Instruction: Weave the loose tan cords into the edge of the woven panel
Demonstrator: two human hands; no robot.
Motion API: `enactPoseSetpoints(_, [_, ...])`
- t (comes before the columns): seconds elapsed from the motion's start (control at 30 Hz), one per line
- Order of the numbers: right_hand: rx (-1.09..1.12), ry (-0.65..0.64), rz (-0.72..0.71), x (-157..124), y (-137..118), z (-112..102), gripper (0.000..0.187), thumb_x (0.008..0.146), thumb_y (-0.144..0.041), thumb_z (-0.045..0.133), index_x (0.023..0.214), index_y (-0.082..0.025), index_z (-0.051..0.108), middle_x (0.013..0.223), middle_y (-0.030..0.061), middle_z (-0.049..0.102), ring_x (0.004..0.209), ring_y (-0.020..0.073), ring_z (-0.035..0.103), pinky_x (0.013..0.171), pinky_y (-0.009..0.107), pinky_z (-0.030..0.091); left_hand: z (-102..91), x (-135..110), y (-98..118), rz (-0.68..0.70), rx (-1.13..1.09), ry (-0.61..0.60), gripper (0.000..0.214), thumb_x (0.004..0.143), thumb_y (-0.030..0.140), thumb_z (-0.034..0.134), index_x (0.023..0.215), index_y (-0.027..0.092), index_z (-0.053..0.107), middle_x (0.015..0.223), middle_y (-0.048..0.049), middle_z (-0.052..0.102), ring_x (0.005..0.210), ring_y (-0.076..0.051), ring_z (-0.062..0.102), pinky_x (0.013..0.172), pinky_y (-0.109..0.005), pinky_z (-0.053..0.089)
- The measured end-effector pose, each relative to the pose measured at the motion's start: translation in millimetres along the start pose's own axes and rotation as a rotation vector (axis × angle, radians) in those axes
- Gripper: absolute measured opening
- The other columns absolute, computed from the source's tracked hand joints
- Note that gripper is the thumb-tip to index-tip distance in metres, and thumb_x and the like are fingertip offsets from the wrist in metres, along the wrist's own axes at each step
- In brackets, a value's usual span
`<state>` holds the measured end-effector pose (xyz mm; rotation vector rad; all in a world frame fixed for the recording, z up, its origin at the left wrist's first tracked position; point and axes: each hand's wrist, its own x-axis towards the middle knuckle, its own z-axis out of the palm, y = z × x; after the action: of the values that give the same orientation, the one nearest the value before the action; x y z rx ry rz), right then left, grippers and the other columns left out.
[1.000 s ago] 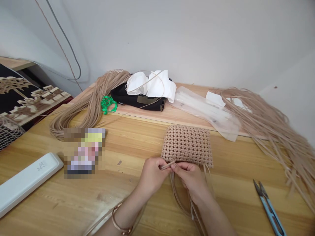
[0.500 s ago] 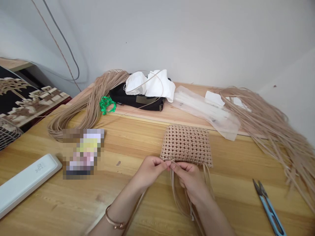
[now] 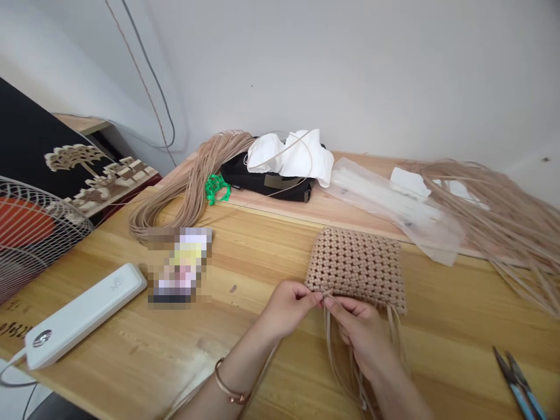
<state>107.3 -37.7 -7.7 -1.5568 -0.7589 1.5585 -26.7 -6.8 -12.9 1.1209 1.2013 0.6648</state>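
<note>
A tan woven piece (image 3: 356, 265), knotted in a tight open pattern, lies on the wooden table. At its near edge, left of the middle, my two hands meet. My left hand (image 3: 291, 309) pinches a flat tan cord between thumb and index finger. Right beside it, my right hand (image 3: 361, 326) pinches cord too, thumb against fingers, where the strands cross. Loose cords (image 3: 328, 338) hang from the edge toward me, some passing under my right hand. More loose strands (image 3: 394, 326) trail from the piece's right corner. A bracelet circles my left wrist.
Blue-handled thread snips (image 3: 518, 382) lie at the lower right. Tan cord bundles (image 3: 188, 186) rest at back left and right. A blurred-out phone (image 3: 181, 265), a white elongated device (image 3: 87, 315), green ribbon (image 3: 217, 189), a black pouch (image 3: 266, 184) and a plastic sleeve (image 3: 398, 207) surround the work.
The view has swung left, so everything sits farther right and more of the fan and white device shows. Both hands keep their pinch at the woven edge.
</note>
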Motion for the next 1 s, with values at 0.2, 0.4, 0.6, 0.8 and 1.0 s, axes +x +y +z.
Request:
enactPoseSetpoints(0.2, [0.016, -0.019, -0.014, -1, -1, 0, 0.029, 0.057, -0.043, 0.068, 0.067, -0.016, 0.069, 0.037, -0.0088, 0.025, 0.039, 0.0046, 0.011, 0.039, 0.023, 0.012, -3.4, -1, 3, -0.003, 0.089, -0.043, 0.039, 0.065, 0.047, 0.056, 0.051, 0.011, 0.057, 0.042, 0.0048, 0.041, 0.042, -0.006, 0.033, 0.043, -0.020, 0.024])
enactPoseSetpoints(0.4, [0.042, 0.017, -0.060, -1, 0, 2, 0.027, 0.059, -0.041, 0.067, 0.059, -0.014, 0.066, 0.040, -0.0087, 0.024, 0.038, 0.0036, 0.012, 0.039, 0.023, 0.009, -7.8, -4, 9, -0.023, 0.129, 0.031, 0.043, 0.071, 0.051, 0.048, 0.056, 0.012, 0.058, 0.048, -0.0009, 0.054, 0.042, -0.009, 0.047, 0.043, -0.020, 0.033])
enactPoseSetpoints(0.6, [0.095, 0.024, -0.037, -4, -3, 0, 0.029, 0.057, -0.041, 0.068, 0.057, -0.013, 0.062, 0.042, -0.0093, 0.022, 0.038, 0.0029, 0.012, 0.038, 0.022, 0.006, -11.0, -4, 7, 0.260, 0.379, 0.349, 0.027, 0.074, 0.037, 0.049, 0.065, 0.015, 0.060, 0.058, -0.0004, 0.057, 0.055, -0.012, 0.050, 0.052, -0.022, 0.039])
enactPoseSetpoints(0.8, [0.129, -0.059, 0.028, -14, -18, -5, 0.029, 0.057, -0.041, 0.069, 0.063, -0.013, 0.063, 0.040, -0.0112, 0.020, 0.037, 0.0025, 0.011, 0.037, 0.022, 0.006, -10.1, -14, 22, 0.543, 0.448, 0.234, 0.045, 0.069, 0.015, 0.053, 0.113, 0.021, 0.047, 0.113, -0.0075, 0.049, 0.107, -0.020, 0.044, 0.088, -0.034, 0.039])
enactPoseSetpoints(1.0, [0.076, -0.110, 0.076, -25, -42, -17, 0.024, 0.060, -0.036, 0.068, 0.061, -0.013, 0.062, 0.038, -0.0116, 0.022, 0.036, 0.0019, 0.013, 0.037, 0.021, 0.006, -0.2, -16, 38, 0.645, 0.587, 0.106, 0.048, 0.071, 0.017, 0.054, 0.118, 0.022, 0.044, 0.131, -0.0091, 0.034, 0.122, -0.022, 0.031, 0.100, -0.040, 0.029])
